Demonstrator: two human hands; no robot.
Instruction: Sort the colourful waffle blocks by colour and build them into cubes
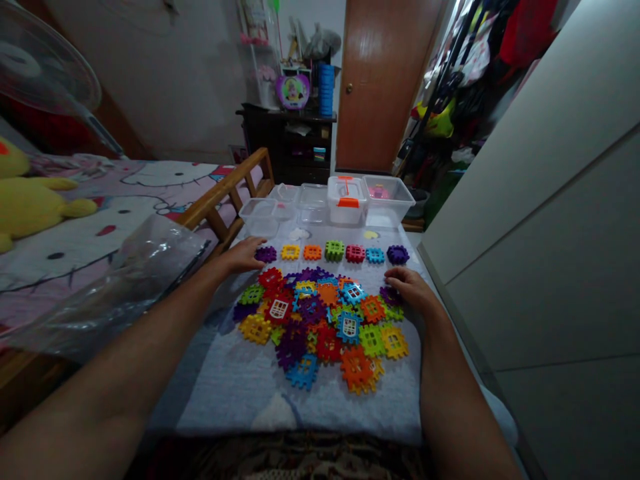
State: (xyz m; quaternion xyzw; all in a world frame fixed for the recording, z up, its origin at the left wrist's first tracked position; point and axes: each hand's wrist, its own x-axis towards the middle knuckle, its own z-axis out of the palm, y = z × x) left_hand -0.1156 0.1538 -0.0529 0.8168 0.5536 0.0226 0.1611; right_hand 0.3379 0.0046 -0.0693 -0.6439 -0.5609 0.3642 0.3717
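Note:
Notched square plastic building blocks lie on a cloth-covered table in a loose, mixed-colour pile (320,320). Behind the pile runs a row of small block stacks, among them a yellow stack (290,252), a green stack (335,251) and a blue stack (375,255). My left hand (246,255) is at the row's left end, its thumb and finger around the purple building blocks (267,254) there. My right hand (411,288) is by the pile's right edge, fingers stretched out and holding nothing. Near its fingertips are a purple block (389,296) and the dark purple stack (398,254).
Clear plastic boxes (259,212) and a lidded box with orange clips (346,200) stand at the table's far end. An open box (390,193) holds something pink. A wooden bed rail (220,200) borders the left side, a pale cabinet (530,173) the right.

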